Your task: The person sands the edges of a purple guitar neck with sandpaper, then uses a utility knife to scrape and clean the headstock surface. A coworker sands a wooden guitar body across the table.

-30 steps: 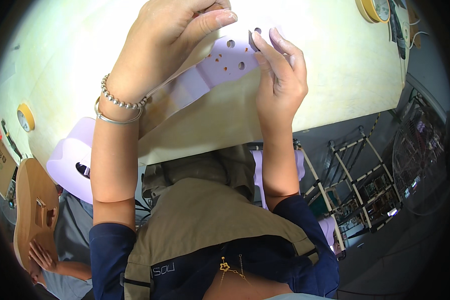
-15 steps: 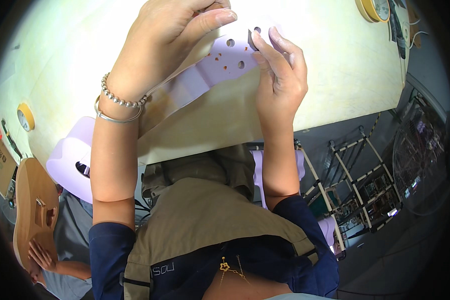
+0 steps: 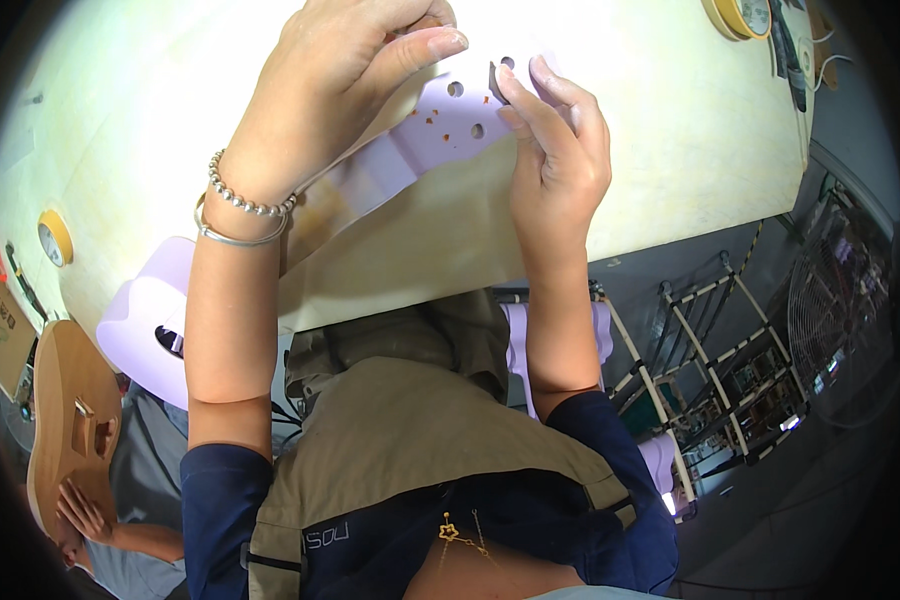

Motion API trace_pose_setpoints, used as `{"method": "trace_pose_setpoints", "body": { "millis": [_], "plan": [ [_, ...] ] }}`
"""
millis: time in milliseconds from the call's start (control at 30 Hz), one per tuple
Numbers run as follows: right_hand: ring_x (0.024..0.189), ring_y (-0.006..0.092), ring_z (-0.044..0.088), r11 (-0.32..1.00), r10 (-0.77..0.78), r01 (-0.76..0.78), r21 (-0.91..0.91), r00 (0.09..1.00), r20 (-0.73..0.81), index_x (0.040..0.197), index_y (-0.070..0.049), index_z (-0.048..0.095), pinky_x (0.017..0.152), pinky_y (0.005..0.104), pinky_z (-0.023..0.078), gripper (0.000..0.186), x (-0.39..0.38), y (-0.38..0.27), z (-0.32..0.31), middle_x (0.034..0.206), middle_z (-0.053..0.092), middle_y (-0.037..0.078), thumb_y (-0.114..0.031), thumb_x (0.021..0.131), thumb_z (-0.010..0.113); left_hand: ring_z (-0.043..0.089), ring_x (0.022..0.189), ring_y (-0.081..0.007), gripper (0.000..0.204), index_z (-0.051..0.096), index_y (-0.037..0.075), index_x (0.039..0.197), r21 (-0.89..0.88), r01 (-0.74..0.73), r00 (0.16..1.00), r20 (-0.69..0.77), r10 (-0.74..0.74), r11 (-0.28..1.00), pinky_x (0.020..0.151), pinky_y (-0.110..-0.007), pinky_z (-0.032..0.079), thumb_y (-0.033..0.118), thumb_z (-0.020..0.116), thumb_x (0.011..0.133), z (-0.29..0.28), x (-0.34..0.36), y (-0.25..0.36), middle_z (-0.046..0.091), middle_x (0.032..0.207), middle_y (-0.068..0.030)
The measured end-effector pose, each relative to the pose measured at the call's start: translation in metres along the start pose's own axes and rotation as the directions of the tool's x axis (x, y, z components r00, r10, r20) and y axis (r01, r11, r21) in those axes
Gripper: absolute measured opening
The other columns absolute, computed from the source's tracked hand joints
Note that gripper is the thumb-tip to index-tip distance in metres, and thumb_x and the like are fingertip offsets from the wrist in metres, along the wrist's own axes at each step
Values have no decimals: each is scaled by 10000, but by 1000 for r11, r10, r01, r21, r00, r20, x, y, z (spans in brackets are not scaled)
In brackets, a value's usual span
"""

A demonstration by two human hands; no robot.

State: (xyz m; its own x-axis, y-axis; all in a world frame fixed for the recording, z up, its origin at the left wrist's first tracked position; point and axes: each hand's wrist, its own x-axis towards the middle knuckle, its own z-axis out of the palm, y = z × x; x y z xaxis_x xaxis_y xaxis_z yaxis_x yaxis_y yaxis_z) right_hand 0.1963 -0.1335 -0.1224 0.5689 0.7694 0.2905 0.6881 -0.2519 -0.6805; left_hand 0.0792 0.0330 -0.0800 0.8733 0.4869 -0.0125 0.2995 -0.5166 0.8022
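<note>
A pale purple guitar headstock [image 3: 435, 145] with several round holes and small orange-brown specks lies over the table. Its neck [image 3: 360, 185], part purple and part tan, runs back behind my left forearm. A pale purple guitar body [image 3: 145, 320] with a dark opening shows beyond that forearm, which hides any join. My right hand [image 3: 565, 150] pinches a small dark flat piece [image 3: 497, 84] by the headstock's right end, its fingertips dusted white. Over the far side of the headstock, my left hand [image 3: 360, 80] has its fingers curled and thumb forward; what they hold is hidden.
The pale table [image 3: 690, 150] bears a yellow tape roll [image 3: 55, 238] at left and another [image 3: 740, 18] at far right. Lower left, another person's hand [image 3: 85, 512] supports a wooden guitar body [image 3: 65, 420]. A pipe rack [image 3: 715, 350] and a fan [image 3: 840, 310] stand right.
The view has shifted slightly. Both hands keep nearly the same places by the headstock, and the right fingers still pinch the dark piece.
</note>
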Motion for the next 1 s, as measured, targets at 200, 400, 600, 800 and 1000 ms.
{"method": "trace_pose_setpoints", "body": {
  "millis": [200, 400, 600, 800, 1000],
  "plan": [
    [823, 170, 610, 894, 227, -249, 374, 968, 102, 1030, -76, 727, 722, 278, 496, 226, 10, -9, -21, 1010, 652, 93, 14, 834, 658, 455, 798, -209, 224, 563, 47, 844, 13, -56, 998, -28, 56, 998, 799, -311, 378, 247, 538, 941, 1, -2, 0, 523, 792, -47],
    [733, 124, 592, 751, 213, -287, 594, 958, 193, 1001, -7, 708, 701, 239, 480, 140, 27, -48, -39, 796, 635, 56, -14, 873, 651, 451, 772, -228, 139, 637, 112, 832, -38, -300, 947, -129, 293, 953, 753, -322, 375, 244, 675, 816, 4, 1, 4, 528, 760, -22],
    [618, 107, 545, 816, 255, -326, 478, 944, 210, 955, -1, 682, 579, 237, 441, 97, 32, -52, -43, 741, 615, 53, -4, 859, 667, 450, 810, -220, 159, 669, 125, 883, -111, -285, 957, -81, 277, 952, 780, -316, 372, 223, 719, 768, 2, -3, 10, 538, 826, -7],
    [587, 113, 517, 825, 294, -377, 421, 922, 250, 929, 2, 668, 541, 248, 423, 91, 33, -52, -47, 703, 600, 58, 18, 839, 673, 451, 816, -219, 160, 670, 129, 885, -125, -277, 961, -58, 271, 953, 797, -318, 364, 230, 715, 770, 2, -4, 10, 512, 819, -6],
    [581, 143, 540, 879, 228, -294, 377, 951, 209, 922, -5, 669, 542, 260, 434, 122, 32, -48, -43, 701, 602, 77, 41, 810, 681, 453, 813, -215, 144, 667, 144, 851, -101, -297, 954, -70, 291, 950, 795, -321, 359, 242, 720, 760, 3, -3, 8, 501, 806, 0]
  ]
}}
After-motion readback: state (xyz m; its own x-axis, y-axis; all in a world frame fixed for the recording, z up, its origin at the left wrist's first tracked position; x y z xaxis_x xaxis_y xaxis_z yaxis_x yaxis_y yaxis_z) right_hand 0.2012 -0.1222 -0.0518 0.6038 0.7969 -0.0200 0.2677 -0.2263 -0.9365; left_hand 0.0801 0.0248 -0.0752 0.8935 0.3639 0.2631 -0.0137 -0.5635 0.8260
